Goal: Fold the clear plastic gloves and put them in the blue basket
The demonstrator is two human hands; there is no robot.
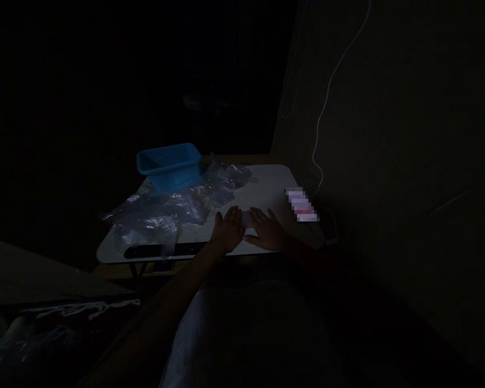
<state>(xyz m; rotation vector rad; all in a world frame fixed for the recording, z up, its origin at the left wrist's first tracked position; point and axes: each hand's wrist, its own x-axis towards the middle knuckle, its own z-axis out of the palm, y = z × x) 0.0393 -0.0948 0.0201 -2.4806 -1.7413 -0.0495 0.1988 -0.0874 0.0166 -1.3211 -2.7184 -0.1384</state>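
Observation:
In dim light, my left hand (228,231) lies flat near the front edge of the white table (267,180), fingers stretched forward. My right hand (267,231) rests beside it, palm down, with its fingers apart and angled inward. Between the two hands shows a small pale, flat piece (246,219), perhaps plastic film or paper; the dark hides its kind. Both hands seem to touch its sides. To the left of my left hand spreads a heap of clear plastic bags (165,207).
A blue plastic basin (175,173) stands at the back left, among the bags. On the right side of the table lies a lit phone (302,205), its screen blurred. A white cable (317,129) hangs along the right wall. A dark slot (161,250) runs along the front edge.

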